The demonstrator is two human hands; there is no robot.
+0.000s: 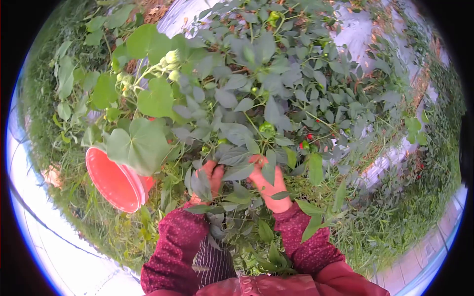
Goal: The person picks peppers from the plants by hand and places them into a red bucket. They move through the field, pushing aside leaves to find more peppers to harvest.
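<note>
Pepper plant [276, 98] at centre, right of red bucket [116, 182], with left hand [210, 178] and right hand [267, 181] sunk in foliage, both curled, any grip undiscernible behind leaves; judged searching stage, next move requiring leaves parted toward green pepper [266, 128] above.

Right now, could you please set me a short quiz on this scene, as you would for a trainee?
1. True or false: the left hand and the right hand both reach in among the plant's leaves.
2. The red bucket lies: A) left of the left hand, B) between the hands, C) right of the right hand.
3. What colour are the small fruits above and to the right of the right hand?
Key: 1 true; 2 A; 3 red.
</note>
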